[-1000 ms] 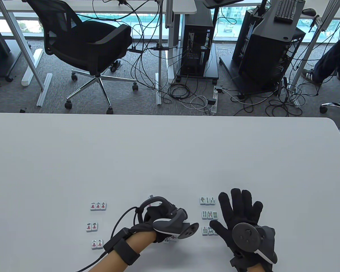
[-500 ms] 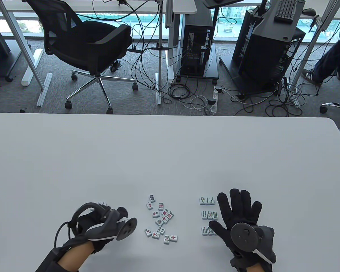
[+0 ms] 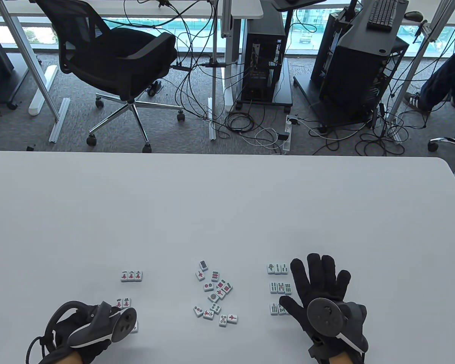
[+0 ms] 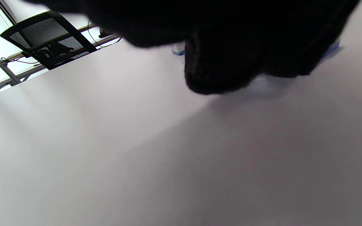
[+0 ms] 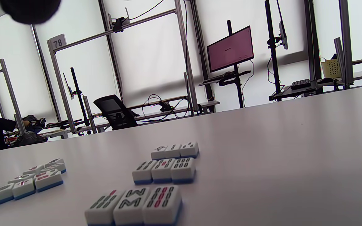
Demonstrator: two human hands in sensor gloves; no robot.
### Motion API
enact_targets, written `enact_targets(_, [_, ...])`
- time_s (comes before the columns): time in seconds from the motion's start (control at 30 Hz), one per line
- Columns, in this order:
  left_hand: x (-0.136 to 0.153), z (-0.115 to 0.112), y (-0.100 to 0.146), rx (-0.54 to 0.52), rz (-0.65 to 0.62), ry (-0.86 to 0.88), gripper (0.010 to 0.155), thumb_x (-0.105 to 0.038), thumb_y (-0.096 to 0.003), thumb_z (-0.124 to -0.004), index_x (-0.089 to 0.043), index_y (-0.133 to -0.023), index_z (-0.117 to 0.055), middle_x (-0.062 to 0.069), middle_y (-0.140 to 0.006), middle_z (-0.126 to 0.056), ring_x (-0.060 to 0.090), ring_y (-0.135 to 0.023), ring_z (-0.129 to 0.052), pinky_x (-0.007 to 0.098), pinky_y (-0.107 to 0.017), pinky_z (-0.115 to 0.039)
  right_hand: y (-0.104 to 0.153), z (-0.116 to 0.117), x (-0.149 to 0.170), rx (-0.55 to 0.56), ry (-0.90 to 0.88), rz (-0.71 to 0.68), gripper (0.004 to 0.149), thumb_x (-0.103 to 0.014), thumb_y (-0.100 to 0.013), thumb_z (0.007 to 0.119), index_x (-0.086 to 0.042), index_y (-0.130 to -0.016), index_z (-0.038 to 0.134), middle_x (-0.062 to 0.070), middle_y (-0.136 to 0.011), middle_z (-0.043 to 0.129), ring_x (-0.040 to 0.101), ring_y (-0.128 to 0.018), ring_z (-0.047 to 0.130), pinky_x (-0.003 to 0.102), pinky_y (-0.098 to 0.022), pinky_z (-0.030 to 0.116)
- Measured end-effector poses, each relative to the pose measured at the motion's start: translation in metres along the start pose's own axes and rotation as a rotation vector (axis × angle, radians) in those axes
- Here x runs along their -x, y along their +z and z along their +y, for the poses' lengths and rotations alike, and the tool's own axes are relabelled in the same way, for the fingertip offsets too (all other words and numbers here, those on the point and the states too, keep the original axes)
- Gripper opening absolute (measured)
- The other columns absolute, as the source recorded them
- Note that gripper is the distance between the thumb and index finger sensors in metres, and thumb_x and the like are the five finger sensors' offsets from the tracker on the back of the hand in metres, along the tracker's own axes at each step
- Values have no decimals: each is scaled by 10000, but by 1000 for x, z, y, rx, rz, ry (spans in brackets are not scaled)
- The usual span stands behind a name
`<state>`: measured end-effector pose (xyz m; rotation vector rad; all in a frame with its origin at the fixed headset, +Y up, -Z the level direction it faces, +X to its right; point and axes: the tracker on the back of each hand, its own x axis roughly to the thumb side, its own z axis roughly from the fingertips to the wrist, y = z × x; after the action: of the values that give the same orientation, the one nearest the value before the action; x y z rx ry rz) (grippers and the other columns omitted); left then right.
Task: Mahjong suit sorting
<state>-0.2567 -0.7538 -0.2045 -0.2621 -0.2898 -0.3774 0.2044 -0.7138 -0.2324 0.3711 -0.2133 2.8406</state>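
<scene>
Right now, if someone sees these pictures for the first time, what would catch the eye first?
Probably the loose pile of mahjong tiles in the middle of the white table. Tidy rows lie on either side: character tiles to the left, bamboo tiles to the right. The gloved right hand lies flat beside the bamboo rows; the left hand is at the lowest character row.

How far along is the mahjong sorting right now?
Done: three rows of bamboo tiles beside the flat right hand, and character tiles set in rows on the left. In hand: the left hand is at the nearest character row. Left: the mixed pile in the middle.
</scene>
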Motion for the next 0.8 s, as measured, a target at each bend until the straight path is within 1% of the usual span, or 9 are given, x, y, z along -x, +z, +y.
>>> enact_targets(0.2, [-7,0,-2,-22,-13,-17,607,-505,-287,-896,-200,-809,-839,-150,-378,-1013,66,-90,-954,313,-180,-851,0,0,0,-5,4,4,816,-653,-466,580,-346,-1100,167,133,-1181,98,441,-1040,30,733,-689,118])
enact_targets(0.47, [-10,-2,-5,-18,-18,-9,615,-516,-284,-890,-198,-808,-832,-154,-386,-1012,67,-101,-957,314,-189,-853,-1,0,0,-5,5,4,815,-653,-467,579,-346,-1099,167,133,-1180,99,442,-1039,31,733,-689,119])
enact_targets(0.6, [-9,-1,-4,-9,-16,-11,644,-528,-281,-887,-223,-843,-810,-146,-415,-1015,73,-122,-967,320,-204,-855,-1,0,0,-5,4,4,814,-653,-467,580,-346,-1099,168,133,-1181,98,442,-1039,31,732,-689,119])
enact_targets(0.7, [-6,7,0,-27,-3,1,652,-533,-281,-886,-240,-857,-803,-141,-437,-1018,78,-154,-975,325,-219,-857,-1,0,0,-3,2,4,815,-652,-467,580,-345,-1099,168,134,-1181,97,441,-1039,30,732,-689,118])
enact_targets(0.77, [-3,19,3,-64,9,14,633,-532,-286,-884,-239,-843,-818,-141,-436,-1020,79,-139,-978,325,-219,-857,-1,0,0,-3,1,4,815,-653,-467,580,-346,-1099,167,134,-1181,98,442,-1039,30,733,-689,117])
enact_targets(0.8, [-2,28,4,-101,16,30,624,-532,-287,-884,-240,-836,-825,-140,-433,-1021,80,-137,-977,325,-218,-857,-1,1,0,-5,1,4,814,-652,-468,580,-346,-1099,168,133,-1181,98,441,-1039,30,732,-690,118])
